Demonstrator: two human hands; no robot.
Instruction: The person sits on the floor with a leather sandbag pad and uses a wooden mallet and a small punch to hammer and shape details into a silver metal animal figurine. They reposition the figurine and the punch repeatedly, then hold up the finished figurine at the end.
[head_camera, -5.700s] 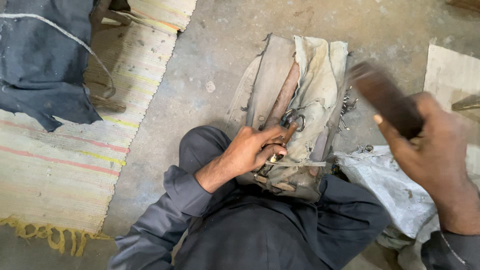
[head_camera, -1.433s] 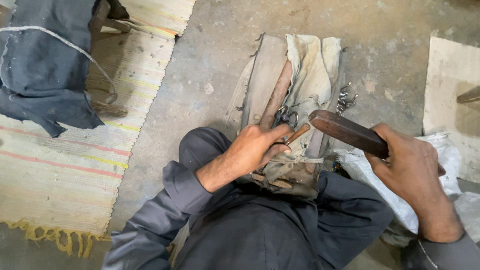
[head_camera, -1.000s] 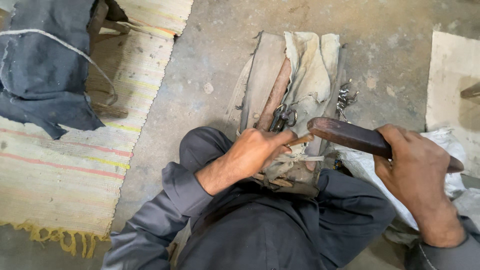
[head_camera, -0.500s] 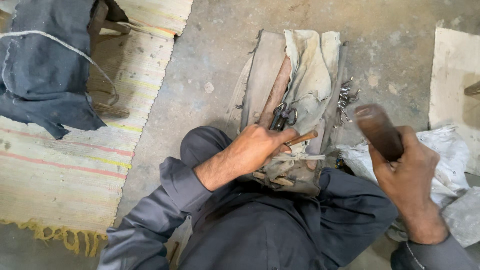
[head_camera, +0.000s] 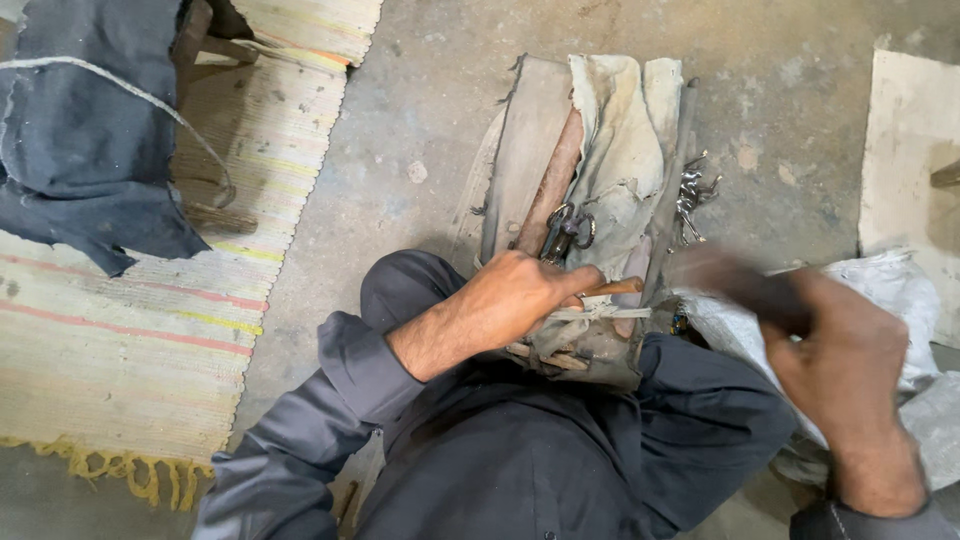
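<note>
My left hand (head_camera: 520, 300) pinches a thin wooden-handled tool (head_camera: 612, 287) against a cloth-wrapped work block (head_camera: 585, 200) between my knees. A pair of scissors (head_camera: 565, 230) lies on the block just beyond that hand. My right hand (head_camera: 845, 360) grips a dark wooden mallet (head_camera: 735, 282), blurred by motion, with its head to the right of the tool.
A striped woven mat (head_camera: 130, 300) with a yellow fringe covers the floor at left, with a dark cloth (head_camera: 80, 130) and a cord on it. Small metal pieces (head_camera: 690, 200) lie right of the block. White sacking (head_camera: 880, 290) lies under my right hand.
The mallet struck down near the tool, was lifted upright, and now swings back down toward it. My left hand has kept the tool in place on the block.
</note>
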